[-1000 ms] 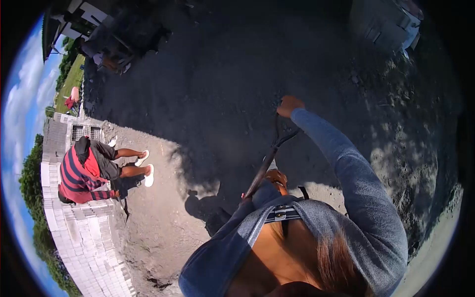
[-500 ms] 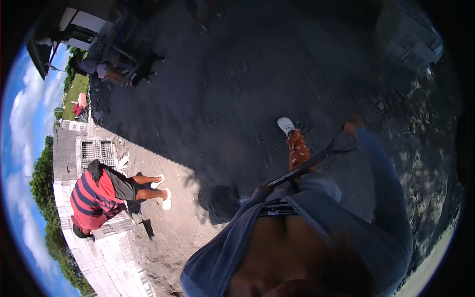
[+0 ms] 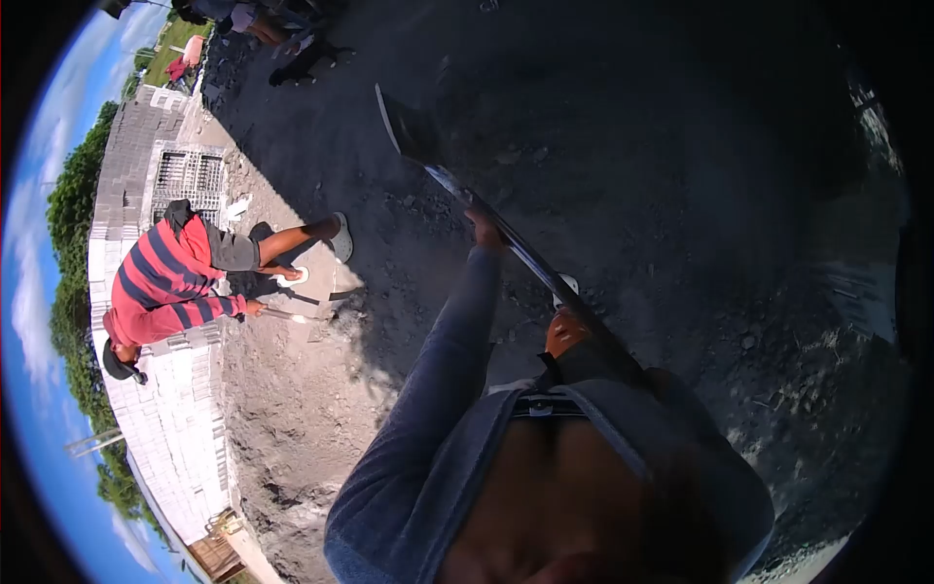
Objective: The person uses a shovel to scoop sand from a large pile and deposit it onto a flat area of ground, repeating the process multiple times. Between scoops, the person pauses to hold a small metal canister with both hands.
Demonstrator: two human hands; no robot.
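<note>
A long-handled shovel (image 3: 545,269) slants across the middle of the view, its flat blade (image 3: 411,130) up and to the left. My left hand (image 3: 484,228) is closed round the shaft just behind the blade, with that arm stretched forward. The shaft's other end runs back to my right hip. My right arm (image 3: 715,438) is bent there, and its hand is lost in dark shadow beside the handle end, fingers hidden. Below the shaft show my orange trouser leg (image 3: 564,334) and part of a white clog (image 3: 567,286).
Left of me a person in a striped top (image 3: 165,273) bends forward, gripping a tool handle (image 3: 290,316) over sunlit soil. Behind them runs a pale block wall (image 3: 161,419) with a grate-like block stack (image 3: 190,180). A dark dog (image 3: 309,60) is at the upper left, near another person.
The shovel has swung forward, bringing its blade into view at upper left. My left arm has stretched out; my right hand has drawn back to the hip. The striped-top person has stepped and bent.
</note>
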